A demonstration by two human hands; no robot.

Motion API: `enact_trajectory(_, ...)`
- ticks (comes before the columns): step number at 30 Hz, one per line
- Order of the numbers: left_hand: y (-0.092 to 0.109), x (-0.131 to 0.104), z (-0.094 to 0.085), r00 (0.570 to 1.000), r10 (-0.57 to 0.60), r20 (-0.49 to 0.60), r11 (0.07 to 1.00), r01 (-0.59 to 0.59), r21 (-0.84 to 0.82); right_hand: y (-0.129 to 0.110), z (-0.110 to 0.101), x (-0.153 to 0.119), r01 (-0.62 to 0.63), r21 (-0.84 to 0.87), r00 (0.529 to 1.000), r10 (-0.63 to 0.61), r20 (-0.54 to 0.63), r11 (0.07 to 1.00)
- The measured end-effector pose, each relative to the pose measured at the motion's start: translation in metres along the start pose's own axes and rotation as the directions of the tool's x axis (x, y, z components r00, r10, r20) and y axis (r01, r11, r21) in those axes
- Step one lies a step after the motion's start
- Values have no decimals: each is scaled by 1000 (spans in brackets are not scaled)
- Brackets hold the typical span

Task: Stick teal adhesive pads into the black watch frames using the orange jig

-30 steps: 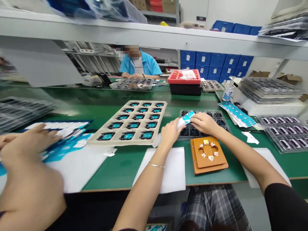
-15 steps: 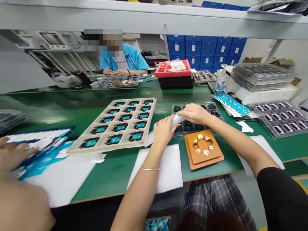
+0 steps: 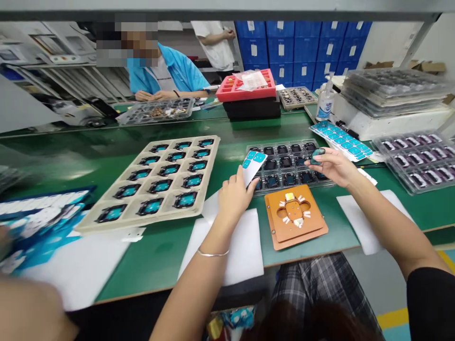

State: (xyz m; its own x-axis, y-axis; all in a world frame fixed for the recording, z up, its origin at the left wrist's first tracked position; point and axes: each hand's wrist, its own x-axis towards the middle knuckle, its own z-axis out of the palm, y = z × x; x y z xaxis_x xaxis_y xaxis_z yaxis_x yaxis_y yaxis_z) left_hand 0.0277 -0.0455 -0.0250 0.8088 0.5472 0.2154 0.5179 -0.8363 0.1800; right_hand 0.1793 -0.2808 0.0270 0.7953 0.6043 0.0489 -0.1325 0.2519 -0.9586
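My left hand (image 3: 234, 196) is closed on a white strip of teal stickers (image 3: 254, 163), held upright above the bench with several rounded-square stickers facing me. To its right, my right hand (image 3: 336, 166) pinches a small dark-teal rounded-square piece (image 3: 317, 155) between thumb and fingers; I cannot tell what it is made of. That hand is over the right end of a clear plastic tray (image 3: 277, 145) with dark square parts in its pockets. An orange fixture (image 3: 313, 229) with a shaped recess lies in front of the tray, between my forearms.
A cream tray (image 3: 210, 177) of black frames with teal faces stands on the left. Teal sticker sheets (image 3: 343, 141) and a tray of purple-and-white parts (image 3: 419, 166) lie to the right. A co-worker's blurred hand (image 3: 4, 241) is by sheets at far left. Another person (image 3: 170, 71) sits opposite.
My hands have moved apart. The right one has swung right over the clear tray with the small dark-teal piece. The strip in my left hand now shows its teal stickers. My view has shifted slightly.
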Motion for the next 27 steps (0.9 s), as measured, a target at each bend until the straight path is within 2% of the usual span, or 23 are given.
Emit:
enact_trajectory(3, 1, -4, 3, 1000, 4, -28, 1000, -4, -3, -5, 7, -9, -109, -146, 988, 123, 93, 983)
enact_trajectory(5, 1, -6, 2, 998, 1, -62, 1000, -1, 4, -4, 14, -17, -109, -287, 971, 165, 175, 952)
enact_trajectory(7, 1, -8, -1, 980, 78, -182, 996, -86, -35, -2, 21, -25, -47, -407, 949, 168, 267, 912)
enact_trajectory(8, 1, -10, -4, 946, 165, -280, 979, -192, -70, -1, 25, -28, 4, -447, 940, 149, 306, 894)
enact_trajectory(9, 2, -11, -7, 879, 273, -391, 937, -335, -98, 0, 27, -31, 58, -477, 933, 122, 338, 877)
enact_trajectory(11, 5, -16, -13, 668, 474, -574, 769, -632, -101, 3, 32, -35, 151, -520, 916, 78, 393, 841)
enact_trajectory(12, 6, -19, -16, 569, 543, -617, 672, -735, -86, 4, 33, -37, 184, -539, 908, 68, 414, 822)
enact_trajectory(13, 8, -22, -19, 493, 591, -638, 590, -804, -75, 5, 34, -39, 205, -554, 900, 67, 431, 807)
enact_trajectory(14, 9, -24, -21, 443, 621, -647, 528, -846, -72, 6, 36, -40, 215, -562, 894, 71, 443, 798)
enact_trajectory(15, 10, -26, -23, 413, 635, -653, 487, -870, -76, 7, 37, -42, 224, -566, 888, 73, 453, 794)
enact_trajectory(18, 12, -30, -26, 382, 634, -672, 436, -895, -97, 11, 41, -44, 313, -595, 871, 26, 491, 741)
enact_trajectory(21, 12, -32, -27, 371, 643, -670, 390, -912, -131, 14, 45, -45, 438, -665, 854, -50, 518, 605)
enact_trajectory(24, 13, -33, -30, 343, 685, -642, 330, -933, -146, 17, 48, -46, 459, -712, 856, -51, 514, 532)
enact_trajectory(27, 16, -35, -32, 319, 715, -623, 324, -940, -109, 19, 50, -47, 435, -755, 876, -39, 480, 491)
